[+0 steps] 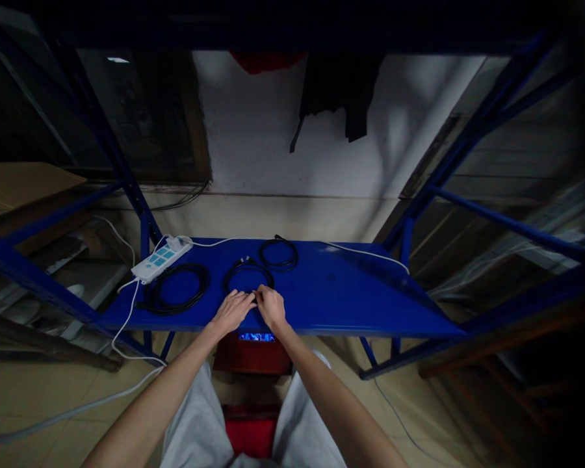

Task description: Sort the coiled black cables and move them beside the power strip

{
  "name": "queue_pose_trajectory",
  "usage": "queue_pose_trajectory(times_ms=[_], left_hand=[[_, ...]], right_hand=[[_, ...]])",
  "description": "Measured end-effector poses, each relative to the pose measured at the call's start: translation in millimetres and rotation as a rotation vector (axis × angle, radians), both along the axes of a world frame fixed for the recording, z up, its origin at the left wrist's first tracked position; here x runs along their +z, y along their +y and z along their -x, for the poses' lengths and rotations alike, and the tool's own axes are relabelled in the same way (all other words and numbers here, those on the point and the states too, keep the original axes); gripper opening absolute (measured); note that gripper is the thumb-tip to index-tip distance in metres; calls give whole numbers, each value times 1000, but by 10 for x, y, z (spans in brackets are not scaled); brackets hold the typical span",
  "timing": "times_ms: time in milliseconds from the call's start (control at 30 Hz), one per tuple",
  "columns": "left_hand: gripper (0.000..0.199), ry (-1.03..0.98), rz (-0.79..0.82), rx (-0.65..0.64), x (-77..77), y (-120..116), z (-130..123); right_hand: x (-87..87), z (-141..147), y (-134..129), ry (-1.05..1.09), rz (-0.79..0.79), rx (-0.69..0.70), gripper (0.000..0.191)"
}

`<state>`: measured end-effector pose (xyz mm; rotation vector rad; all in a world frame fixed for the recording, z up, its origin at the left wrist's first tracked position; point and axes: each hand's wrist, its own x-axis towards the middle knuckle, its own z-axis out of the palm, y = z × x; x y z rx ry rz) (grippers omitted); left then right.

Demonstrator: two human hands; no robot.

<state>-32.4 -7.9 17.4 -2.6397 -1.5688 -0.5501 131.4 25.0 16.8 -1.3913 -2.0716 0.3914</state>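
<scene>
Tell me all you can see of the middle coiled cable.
The middle coiled cable is thin, black and smooth-looking, wound in a loose ring lying flat on the blue shelf. Two small pale ends show at its far side. The left hand and right hand are at its near side, hiding that part; their exact grip is unclear.

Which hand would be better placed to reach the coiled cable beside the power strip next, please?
Probably the left hand; it is nearer that coiled cable than the right hand is.

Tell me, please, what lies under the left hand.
The middle cable coil and blue shelf show beside the left hand; whatever lies directly beneath it is covered.
</scene>
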Motion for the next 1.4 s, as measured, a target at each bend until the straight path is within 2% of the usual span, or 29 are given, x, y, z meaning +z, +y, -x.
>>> queue_pose_trajectory(times_ms=[233,500,667,733,867,1000,1267,1400], left_hand=[[28,-3,-25,55,96,5,-27],[21,-94,16,67,93,39,-2],[22,-102,-25,95,95,25,-2],[22,-91,-33,99,95,19,-4],[20,-86,-39,108,97,15,-4],[19,-105,-45,108,97,15,10],[19,-112,-17,133,17,55,62],[17,-126,35,91,-23,100,66]], right_hand=[[2,-33,22,115,63,22,28],[35,-90,0,212,114,90,26],[-8,-96,9,138,97,98,39],[-22,-94,13,113,79,108,36],[-45,-75,19,77,54,121,19],[-55,-38,18,31,15,112,15],[-16,19,-25,-42,-117,127,23],[-22,28,-40,-114,-125,136,23]])
